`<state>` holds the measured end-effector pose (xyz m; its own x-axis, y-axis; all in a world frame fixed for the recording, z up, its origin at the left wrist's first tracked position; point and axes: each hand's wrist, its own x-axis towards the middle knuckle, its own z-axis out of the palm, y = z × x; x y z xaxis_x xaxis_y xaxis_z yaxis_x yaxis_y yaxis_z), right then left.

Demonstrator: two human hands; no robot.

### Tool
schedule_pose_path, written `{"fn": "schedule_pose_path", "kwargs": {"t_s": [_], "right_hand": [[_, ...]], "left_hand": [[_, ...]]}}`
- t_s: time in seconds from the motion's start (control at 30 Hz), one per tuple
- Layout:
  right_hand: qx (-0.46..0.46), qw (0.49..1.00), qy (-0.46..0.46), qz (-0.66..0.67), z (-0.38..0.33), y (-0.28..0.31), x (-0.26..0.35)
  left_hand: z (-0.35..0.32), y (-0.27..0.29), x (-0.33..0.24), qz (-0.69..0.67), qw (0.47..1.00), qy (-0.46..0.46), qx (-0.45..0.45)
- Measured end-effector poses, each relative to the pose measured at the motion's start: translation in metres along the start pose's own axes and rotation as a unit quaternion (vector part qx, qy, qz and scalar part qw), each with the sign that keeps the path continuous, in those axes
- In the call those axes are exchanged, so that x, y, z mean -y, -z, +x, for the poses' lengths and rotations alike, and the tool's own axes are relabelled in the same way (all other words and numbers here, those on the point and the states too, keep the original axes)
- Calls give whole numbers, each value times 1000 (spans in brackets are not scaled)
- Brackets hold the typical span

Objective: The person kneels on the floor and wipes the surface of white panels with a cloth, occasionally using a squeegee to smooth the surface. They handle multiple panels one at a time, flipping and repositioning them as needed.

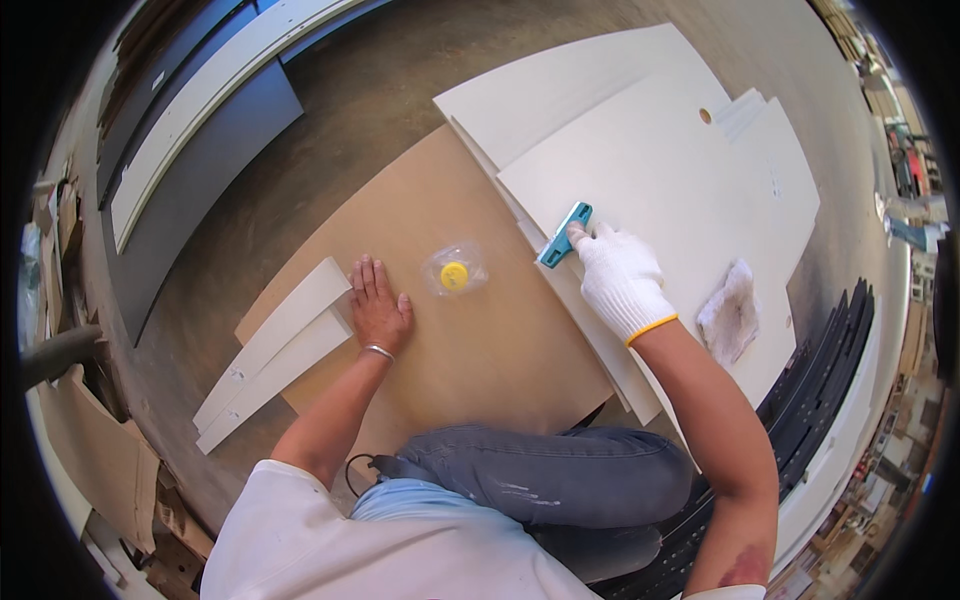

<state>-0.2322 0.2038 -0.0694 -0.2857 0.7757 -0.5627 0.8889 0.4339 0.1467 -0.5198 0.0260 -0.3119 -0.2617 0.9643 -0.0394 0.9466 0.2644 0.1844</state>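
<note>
My right hand [620,277], in a white glove with a yellow cuff, grips a teal scraper [564,236] and presses it onto the near edge of a white panel [650,170]. My bare left hand [378,305] rests flat and open on a brown board [470,340] with a metal bangle at the wrist. A small clear bag with a yellow round piece [454,272] lies on the brown board between my hands. A white crumpled cloth [730,310] sits on the white panel just right of my right forearm.
More white panels [560,90] are stacked under the top one. Two narrow white strips [275,350] lie left of the brown board. Long white and dark grey boards [190,130] lie on the concrete floor at far left. Dark panels [830,370] stack at right.
</note>
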Motion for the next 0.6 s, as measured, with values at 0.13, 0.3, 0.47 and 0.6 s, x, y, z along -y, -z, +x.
{"fn": "schedule_pose_path", "kwargs": {"t_s": [0.13, 0.3, 0.47, 0.6], "right_hand": [[-11, 1000, -26, 11, 40, 26, 29], [-60, 997, -19, 33, 86, 45, 51], [-182, 964, -54, 189, 99, 59, 34], [-150, 947, -37, 283, 74, 61, 10]], "left_hand": [[0, 3, -3, -4, 1000, 8, 19], [0, 8, -6, -14, 999, 14, 33], [0, 11, -6, -38, 997, 30, 55], [0, 12, -7, -14, 997, 32, 64]]}}
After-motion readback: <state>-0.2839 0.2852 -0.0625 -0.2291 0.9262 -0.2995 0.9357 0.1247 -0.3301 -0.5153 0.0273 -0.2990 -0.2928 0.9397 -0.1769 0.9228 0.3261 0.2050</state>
